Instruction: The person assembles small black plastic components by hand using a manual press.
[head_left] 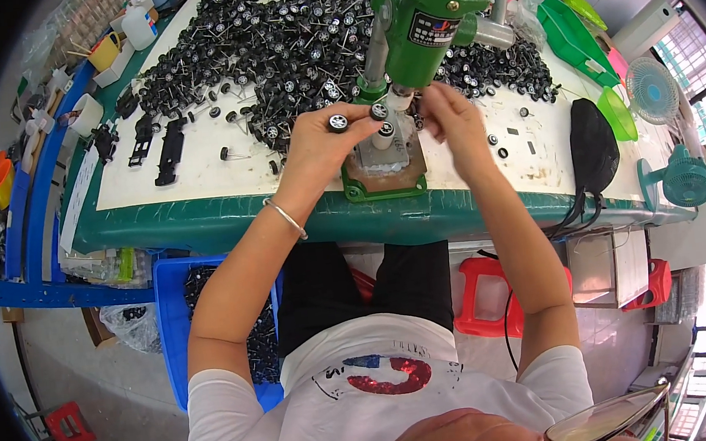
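Note:
My left hand (330, 140) holds small black toy wheels with silver hubs (338, 122) between its fingertips, right beside the base of a green hand press (419, 18). My right hand (448, 118) pinches at the press's white nose, where another small wheel (385, 129) sits on a white post above the green base plate (384, 185). A silver bracelet (286, 218) circles my left wrist. What my right fingers grip is too small to tell.
A big heap of black wheels on metal axles (268, 42) covers the white work surface (195, 172). Black toy car chassis parts (168, 149) lie left. A black pouch (594, 142), green trays (573, 29) and small fans (677, 176) stand right. A blue crate (177, 314) sits below.

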